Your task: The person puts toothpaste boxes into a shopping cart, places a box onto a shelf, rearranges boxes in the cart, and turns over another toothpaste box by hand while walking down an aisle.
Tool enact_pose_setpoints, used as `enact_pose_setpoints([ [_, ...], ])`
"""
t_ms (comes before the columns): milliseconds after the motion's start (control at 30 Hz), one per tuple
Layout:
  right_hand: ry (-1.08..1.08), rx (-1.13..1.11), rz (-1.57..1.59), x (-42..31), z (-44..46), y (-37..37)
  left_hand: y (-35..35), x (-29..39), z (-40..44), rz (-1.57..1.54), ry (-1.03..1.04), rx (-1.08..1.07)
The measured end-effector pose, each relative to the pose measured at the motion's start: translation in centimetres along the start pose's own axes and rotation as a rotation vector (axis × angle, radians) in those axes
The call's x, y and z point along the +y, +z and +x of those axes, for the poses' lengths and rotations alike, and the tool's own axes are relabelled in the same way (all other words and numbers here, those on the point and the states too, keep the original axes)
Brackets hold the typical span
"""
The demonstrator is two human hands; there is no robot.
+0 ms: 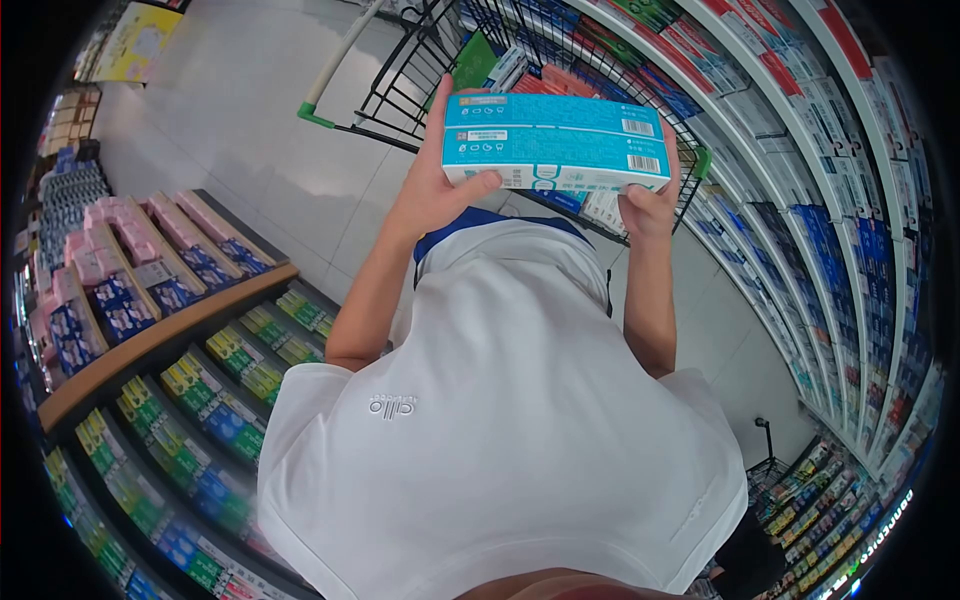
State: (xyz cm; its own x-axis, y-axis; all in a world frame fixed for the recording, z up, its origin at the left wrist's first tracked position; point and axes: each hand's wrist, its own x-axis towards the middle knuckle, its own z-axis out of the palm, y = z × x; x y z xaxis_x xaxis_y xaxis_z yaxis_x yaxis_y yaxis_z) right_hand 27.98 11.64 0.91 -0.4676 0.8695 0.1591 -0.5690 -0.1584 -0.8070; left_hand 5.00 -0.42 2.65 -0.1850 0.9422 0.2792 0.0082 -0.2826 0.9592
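Note:
Two long turquoise cartons [555,130], which look like toothpaste boxes, are held side by side as one block above the shopping cart. Barcodes and small print show on their upper faces, and a white printed face points toward my body. My left hand [440,190] grips the left end, its thumb pressed on the white face. At the other end, my right hand [652,200] is closed with its thumb on the near corner. Most fingers of both hands are hidden behind the cartons. Below, the wire shopping cart [395,100] holds several packaged boxes, including coral-red packs [555,82].
Shelves [800,180] packed with boxed goods curve along the right. To the left stands a tiered display [150,345] of green, blue and pink packages with a wooden edge. Tiled floor [230,130] lies between display and cart. Another shelf [830,490] is at lower right.

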Motion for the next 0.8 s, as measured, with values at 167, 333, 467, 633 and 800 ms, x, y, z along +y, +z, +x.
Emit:
enact_pose_setpoints([
  [167, -0.002, -0.016, -0.02, -0.34, 0.07, -0.54, 0.06, 0.21, 0.19, 0.089, 0.017, -0.041],
  [333, -0.017, -0.025, -0.03, -0.36, -0.02, -0.79, 0.2, 0.06, 0.25, 0.101, 0.029, -0.039],
  [467, -0.029, -0.027, -0.055, -0.38, -0.21, -0.81, 0.31, 0.2, 0.13, 0.116, 0.021, -0.018],
  [633, -0.043, -0.031, -0.046, -0.29, -0.28, -0.71, 0.35, 0.39, -0.04, 0.142, 0.018, 0.007],
  [800, -0.038, -0.047, -0.049, -0.23, -0.38, -0.49, 0.16, 0.22, -0.42, 0.153, 0.028, 0.027],
])
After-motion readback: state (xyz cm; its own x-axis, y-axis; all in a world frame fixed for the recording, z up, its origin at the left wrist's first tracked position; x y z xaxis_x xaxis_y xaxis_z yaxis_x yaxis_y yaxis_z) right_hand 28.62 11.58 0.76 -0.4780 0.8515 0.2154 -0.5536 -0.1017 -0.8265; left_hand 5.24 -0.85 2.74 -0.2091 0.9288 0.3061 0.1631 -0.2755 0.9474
